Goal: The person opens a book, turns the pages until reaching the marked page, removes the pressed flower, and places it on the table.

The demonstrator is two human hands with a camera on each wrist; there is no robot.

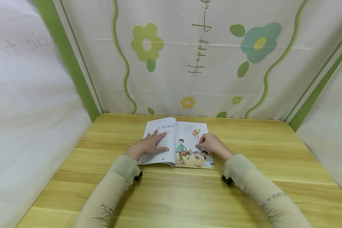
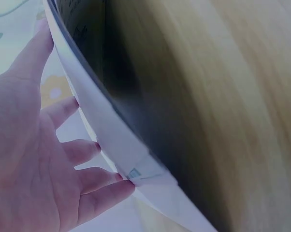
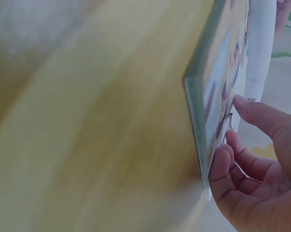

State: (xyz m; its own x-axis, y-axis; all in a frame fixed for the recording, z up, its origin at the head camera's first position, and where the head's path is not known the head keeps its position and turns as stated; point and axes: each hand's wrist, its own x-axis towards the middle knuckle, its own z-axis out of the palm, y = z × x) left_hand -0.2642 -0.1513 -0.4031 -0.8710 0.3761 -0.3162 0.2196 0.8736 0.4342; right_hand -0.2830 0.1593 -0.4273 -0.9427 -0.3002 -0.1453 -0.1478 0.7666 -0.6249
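An open picture book [image 1: 185, 126] lies on the table, with printed text on its left page and a coloured illustration on its right page. My left hand [image 1: 149, 144] lies spread on the left page, its fingertips [image 2: 97, 146] touching the paper. On the right page, my right hand [image 1: 212, 143] has curled fingers over the picture, near the drawn stems. The right wrist view shows the thumb and forefinger of that hand [image 3: 261, 169] apart at the page, beside a thin dark hooked shape [image 3: 227, 116]. Whether that shape is printed or a loose thing held there is unclear.
The wooden table [image 1: 182, 199] stretches around the book on all sides. A white cloth with printed flowers [image 1: 147, 44] hangs behind the table's far edge, and white cloth sides [image 1: 31, 110] rise left and right.
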